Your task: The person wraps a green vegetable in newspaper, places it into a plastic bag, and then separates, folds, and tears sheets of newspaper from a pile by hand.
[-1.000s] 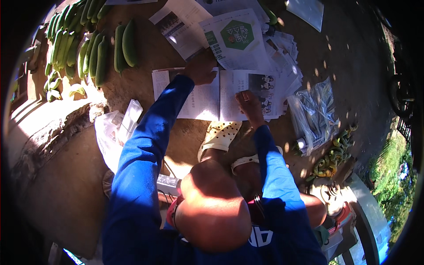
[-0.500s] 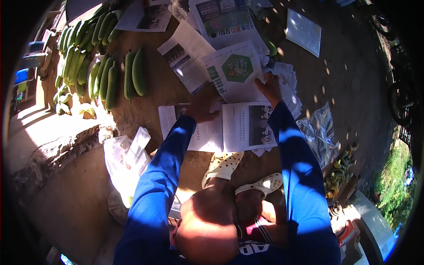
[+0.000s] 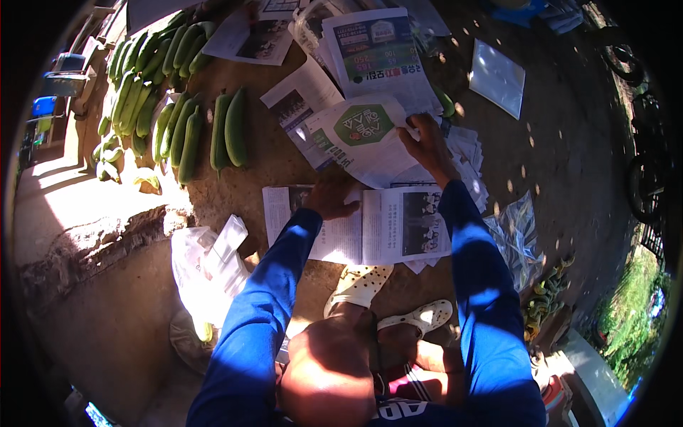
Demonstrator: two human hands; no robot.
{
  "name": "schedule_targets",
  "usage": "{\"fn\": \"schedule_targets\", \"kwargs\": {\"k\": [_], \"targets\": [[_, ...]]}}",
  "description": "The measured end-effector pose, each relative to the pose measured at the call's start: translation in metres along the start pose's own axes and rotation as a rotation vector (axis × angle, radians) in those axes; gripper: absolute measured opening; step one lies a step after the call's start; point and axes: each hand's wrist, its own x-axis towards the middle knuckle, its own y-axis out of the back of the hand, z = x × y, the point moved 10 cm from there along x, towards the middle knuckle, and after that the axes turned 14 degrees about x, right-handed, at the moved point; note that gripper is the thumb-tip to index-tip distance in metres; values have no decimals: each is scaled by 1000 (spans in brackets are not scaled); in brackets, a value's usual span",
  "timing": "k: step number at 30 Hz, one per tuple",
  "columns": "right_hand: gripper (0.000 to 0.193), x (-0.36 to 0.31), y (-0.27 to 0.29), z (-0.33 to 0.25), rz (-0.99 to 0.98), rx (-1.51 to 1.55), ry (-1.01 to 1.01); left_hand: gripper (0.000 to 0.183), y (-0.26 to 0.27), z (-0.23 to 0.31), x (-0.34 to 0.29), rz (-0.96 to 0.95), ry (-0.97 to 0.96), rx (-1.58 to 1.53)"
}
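Observation:
An open newspaper spread [image 3: 338,238] lies on the ground in front of my feet. My left hand [image 3: 333,196] rests near its top edge, fingers flat and thumb apart. Just beyond, my right hand [image 3: 429,148] pinches the right edge of a newspaper sheet [image 3: 384,153] printed with a green hexagon. That sheet bows upward, its lower left side reaching toward my left hand. Beneath and behind it lie more newspaper sheets [image 3: 377,53], overlapping. A fan of loose paper [image 3: 466,160] sticks out to the right of my right hand.
Several long green gourds [image 3: 235,128] lie in rows at the left. Beside my left forearm is a white plastic bag [image 3: 196,263]. Clear crumpled plastic [image 3: 518,231] and dried peels [image 3: 548,292] lie at the right. A flat pale packet [image 3: 498,78] sits farther back.
My right hand has drawn the hexagon sheet's edge slightly left, and the sheet now curves and tilts. My left hand stays on the spread. The whole view has shifted a little.

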Motion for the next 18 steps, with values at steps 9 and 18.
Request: {"fn": "schedule_targets", "kwargs": {"k": [9, 18], "targets": [[28, 68, -51, -71, -126, 41, 114, 62, -10, 1, 1, -169, 29, -118], [37, 22, -62, -7, -42, 3, -73, 60, -16, -6, -1, -82, 7, -65]]}}
